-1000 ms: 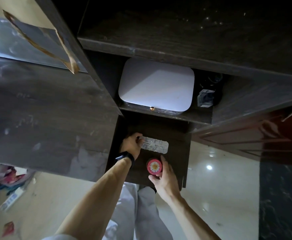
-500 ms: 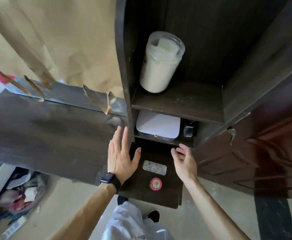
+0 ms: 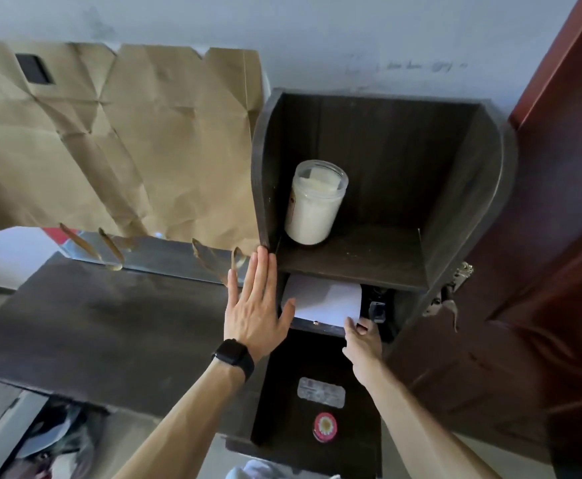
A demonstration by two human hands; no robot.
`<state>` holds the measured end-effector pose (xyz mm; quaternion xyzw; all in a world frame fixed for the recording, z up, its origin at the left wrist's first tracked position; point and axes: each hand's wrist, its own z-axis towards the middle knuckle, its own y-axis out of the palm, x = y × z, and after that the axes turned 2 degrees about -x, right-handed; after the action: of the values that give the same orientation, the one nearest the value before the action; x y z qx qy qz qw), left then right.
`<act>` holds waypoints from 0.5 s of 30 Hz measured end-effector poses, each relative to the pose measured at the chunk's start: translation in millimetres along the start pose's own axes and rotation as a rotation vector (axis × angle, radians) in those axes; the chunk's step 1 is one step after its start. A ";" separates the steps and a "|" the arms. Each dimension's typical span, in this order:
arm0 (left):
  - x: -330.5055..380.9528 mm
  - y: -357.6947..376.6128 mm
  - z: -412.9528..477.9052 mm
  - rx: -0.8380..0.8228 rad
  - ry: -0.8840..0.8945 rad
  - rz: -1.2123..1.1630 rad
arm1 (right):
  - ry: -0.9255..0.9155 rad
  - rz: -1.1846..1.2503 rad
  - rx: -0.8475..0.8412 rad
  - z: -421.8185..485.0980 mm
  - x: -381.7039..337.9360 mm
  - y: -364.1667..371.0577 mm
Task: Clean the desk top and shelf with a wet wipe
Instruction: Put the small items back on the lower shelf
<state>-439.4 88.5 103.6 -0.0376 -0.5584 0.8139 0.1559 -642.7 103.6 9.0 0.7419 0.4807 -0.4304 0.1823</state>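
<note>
The left hand is held flat and empty against the shelf unit, likely for steadying; the right hand is reached toward the white box, its grip hidden; wipes are seen in the jar above

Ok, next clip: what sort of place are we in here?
Most likely a room in a home, at a dark wooden desk set against a painted wall. A small shelf unit holds a white jar, crumpled brown paper hangs on the wall, and a reddish wooden door stands right beside it.
</note>
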 end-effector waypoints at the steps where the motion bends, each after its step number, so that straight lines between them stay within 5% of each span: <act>1: 1.9 0.4 0.5 -0.003 -0.006 -0.013 | 0.014 0.066 -0.011 -1.0 -1.6 -1.3; 8: 14.4 4.8 -17.6 -0.129 -0.107 -0.284 | 0.053 0.343 -0.186 -25.7 -8.4 -35.3; 15: 10.5 26.9 -68.9 -0.708 -0.827 -1.141 | 0.123 0.348 -0.256 -80.8 38.3 -69.5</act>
<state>-438.9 144.6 54.3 0.5133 -0.7301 0.3296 0.3079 -659.3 213.0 33.3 0.8095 0.4062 -0.2816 0.3169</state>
